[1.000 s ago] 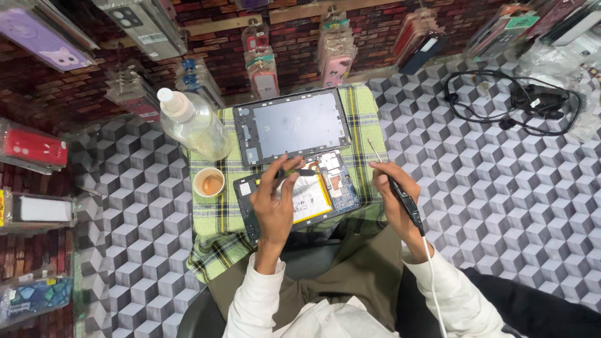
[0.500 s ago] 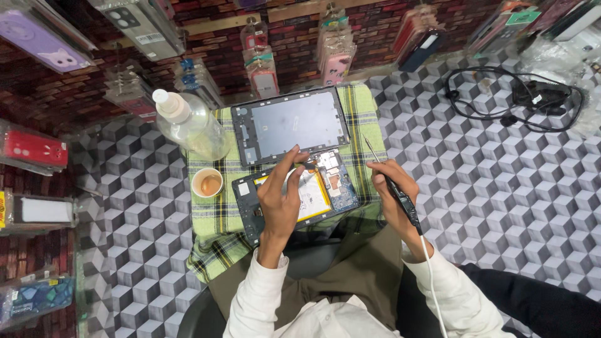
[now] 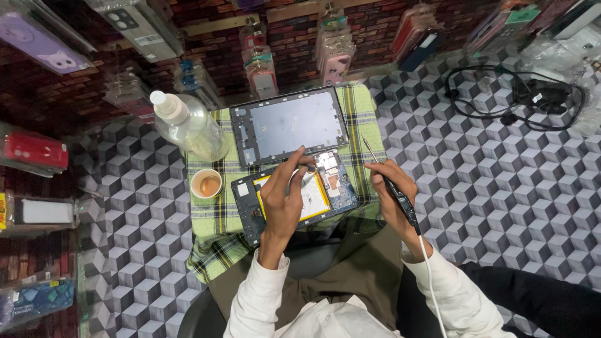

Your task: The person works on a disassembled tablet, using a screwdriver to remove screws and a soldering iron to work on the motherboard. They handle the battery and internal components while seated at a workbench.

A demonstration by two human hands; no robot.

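- We've got the opened tablet [image 3: 294,197] lying on the green plaid cloth [image 3: 216,216], near the edge of the desk [image 3: 501,188] closest to us, insides facing up with the yellow-framed battery showing.
- Its back cover [image 3: 288,125] is already off and parked just beyond it, toward the far edge of the cloth.
- Our left hand [image 3: 285,194] lies over the battery area, fingers stretched toward the circuit board at the tablet's far right corner. Nothing is in its grip as far as we can see; it's just pressing or touching.
- Our right hand [image 3: 391,188] has its grip closed around a corded soldering iron [image 3: 400,200], thin tip pointing off past the tablet's right side, not on the board yet.
- So, our guess: teardown's done, the board work looks barely started, and reassembly is all still left.
- Also around: a clear plastic bottle [image 3: 188,128] and a small cup of tea [image 3: 206,183] on the cloth's left side.
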